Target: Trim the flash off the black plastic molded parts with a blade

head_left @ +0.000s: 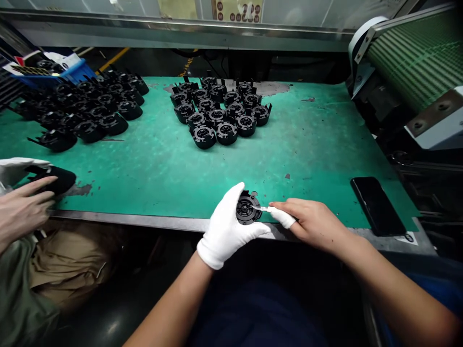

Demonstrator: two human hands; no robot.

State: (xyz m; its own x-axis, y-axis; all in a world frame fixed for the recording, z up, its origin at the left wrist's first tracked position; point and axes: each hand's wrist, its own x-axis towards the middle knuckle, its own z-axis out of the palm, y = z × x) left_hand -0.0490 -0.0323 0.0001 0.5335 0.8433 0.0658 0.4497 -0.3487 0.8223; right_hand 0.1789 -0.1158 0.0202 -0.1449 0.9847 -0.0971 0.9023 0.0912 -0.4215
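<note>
My left hand [226, 229], in a white glove, is closed around a round black plastic part [247, 208] at the near edge of the green table [152, 164]. My right hand [311, 222] is bare except for a white cover on the forefinger. It pinches a small thin blade [263, 208] whose tip touches the part's rim. A cluster of several like black parts [220, 113] sits at the middle back of the table.
A second heap of black parts [87, 108] lies at back left beside a blue bin [54, 70]. Another person's hand [23, 207] holds a black part at the left edge. A black phone [378, 205] lies at right. A green conveyor [415, 53] stands at far right.
</note>
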